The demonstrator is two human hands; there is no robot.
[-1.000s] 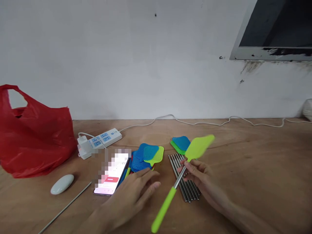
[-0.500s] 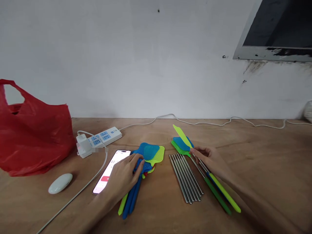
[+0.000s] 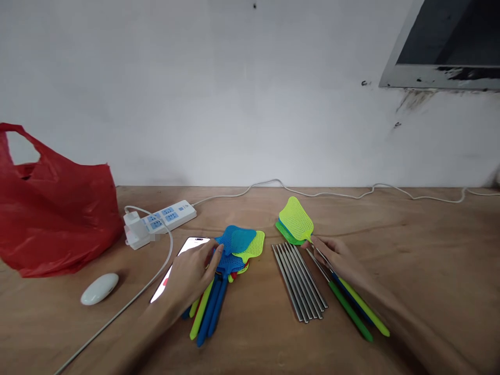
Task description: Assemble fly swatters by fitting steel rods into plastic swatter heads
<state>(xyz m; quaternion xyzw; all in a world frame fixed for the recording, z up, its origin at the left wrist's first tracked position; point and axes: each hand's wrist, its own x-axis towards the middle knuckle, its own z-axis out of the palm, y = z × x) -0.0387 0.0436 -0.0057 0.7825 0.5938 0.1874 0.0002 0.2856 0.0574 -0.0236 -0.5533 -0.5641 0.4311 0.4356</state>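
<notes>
My right hand (image 3: 332, 255) is closed on a yellow-green fly swatter (image 3: 297, 219), pinching its thin metal shaft just below the mesh head. Under that head lie a blue swatter, mostly covered, and a green fly swatter (image 3: 287, 235); their handles point toward me. My left hand (image 3: 193, 273) hovers over the phone, fingers loosely apart and fingertips at the edge of a pile of blue fly swatters (image 3: 230, 263) with yellow-green ones among them. Whether those fingertips touch the pile is unclear. Several slim silver metal rods (image 3: 300, 284) lie side by side between my hands.
A lit phone (image 3: 191, 244) is partly under my left hand. Left of it are a white power strip (image 3: 175, 214) with a plugged charger, a white mouse (image 3: 99, 289) and a red plastic bag (image 3: 58, 219). A white cable (image 3: 324, 196) runs along the wall.
The yellow-green swatter's head has turned from edge-on to face-up and come down over the other two on the right. My left hand has shifted slightly left, uncovering more handles.
</notes>
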